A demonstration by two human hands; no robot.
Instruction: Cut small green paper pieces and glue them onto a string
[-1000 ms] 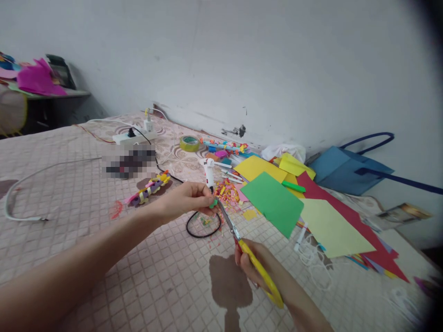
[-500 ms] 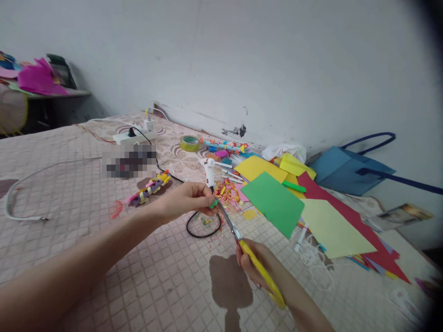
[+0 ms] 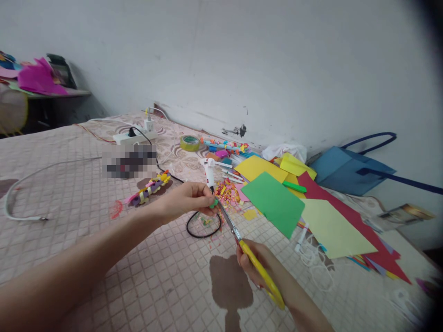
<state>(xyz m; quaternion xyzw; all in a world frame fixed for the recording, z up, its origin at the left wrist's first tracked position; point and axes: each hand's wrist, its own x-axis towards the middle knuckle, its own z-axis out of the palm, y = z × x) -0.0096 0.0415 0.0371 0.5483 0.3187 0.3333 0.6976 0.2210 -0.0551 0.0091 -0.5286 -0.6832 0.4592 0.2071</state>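
Observation:
Between the fingertips of my left hand (image 3: 194, 199) is a small green paper piece (image 3: 214, 203). My right hand (image 3: 256, 263) is wrapped round the yellow handles of a pair of scissors (image 3: 261, 269). The blades point up and to the left, with their tips at the green piece; whether they are parted is too small to tell. Just beyond my left hand stands a white glue gun (image 3: 209, 173), its black cord (image 3: 204, 237) looping below my fingers. To the right lies a sheet of green paper (image 3: 275, 203), near a heap of paper scraps (image 3: 226, 191).
Yellow (image 3: 259, 169), pale green (image 3: 334, 226) and red paper (image 3: 370, 240) lie at the right, before a blue bag (image 3: 349, 168). Tape (image 3: 189, 143), a power strip (image 3: 133, 136) and a decorated purple-yellow strip (image 3: 150, 188) are farther back. White string (image 3: 311, 253) lies right of the scissors.

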